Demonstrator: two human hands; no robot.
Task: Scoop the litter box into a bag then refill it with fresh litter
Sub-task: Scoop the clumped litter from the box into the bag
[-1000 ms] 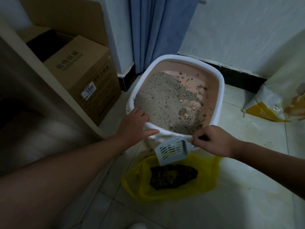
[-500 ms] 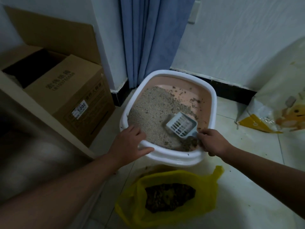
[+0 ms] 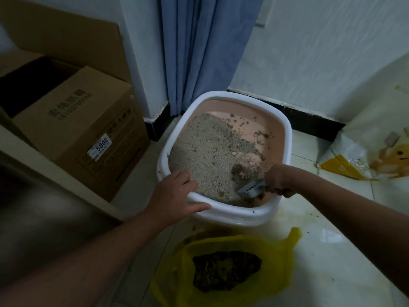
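Left hand (image 3: 174, 193) grips litter box (image 3: 285, 129) rim; right hand (image 3: 280, 181) clutches scoop (image 3: 251, 189).

walls (image 3: 321, 52) white | floor (image 3: 332, 251) pale tile | curtain (image 3: 199, 52) blue | light dim
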